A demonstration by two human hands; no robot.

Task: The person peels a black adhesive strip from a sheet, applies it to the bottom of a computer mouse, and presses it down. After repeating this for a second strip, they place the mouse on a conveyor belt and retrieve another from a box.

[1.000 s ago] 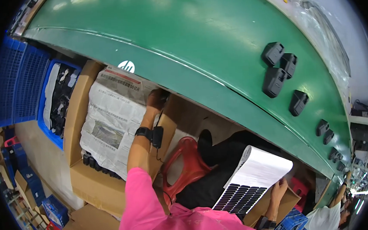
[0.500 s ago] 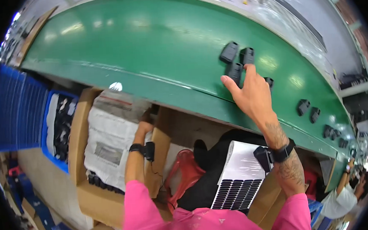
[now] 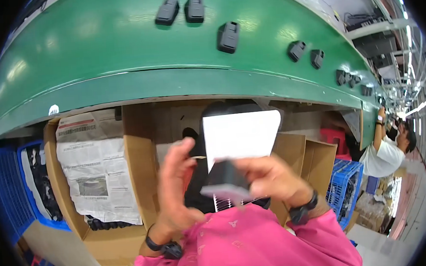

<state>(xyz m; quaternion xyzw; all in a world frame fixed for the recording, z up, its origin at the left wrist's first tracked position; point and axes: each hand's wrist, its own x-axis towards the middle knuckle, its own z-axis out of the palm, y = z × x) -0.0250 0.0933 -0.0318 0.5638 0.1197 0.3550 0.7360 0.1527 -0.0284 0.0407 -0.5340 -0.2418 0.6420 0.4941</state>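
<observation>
From where I sit, the nearest thing is a dark block, pinched in the right hand over the lap, short of the bench's front edge; blur hides its detail. The left hand stands wide beside it, fingers spread, with a thin pale sliver at a fingertip, too blurred for me to name. I judge a drop the main risk: only one hand grips the block, so a loose pinch could let it fall onto the lap or the floor. The white sheet beneath could slide off if a leg shifts.

Left of the legs, by the bench's front edge, a cardboard box holds black pieces under newspaper; a careless cuff could drag that cover askew. Beyond its left wall, a blue crate contains dark items. To the right, I cannot make out what another cardboard box or the blue basket contains.

Farther off, on the green bench, one black unit sits nearer the front edge than the pair toward the back; a sweeping forearm might knock it. More units trail toward the right end.
</observation>
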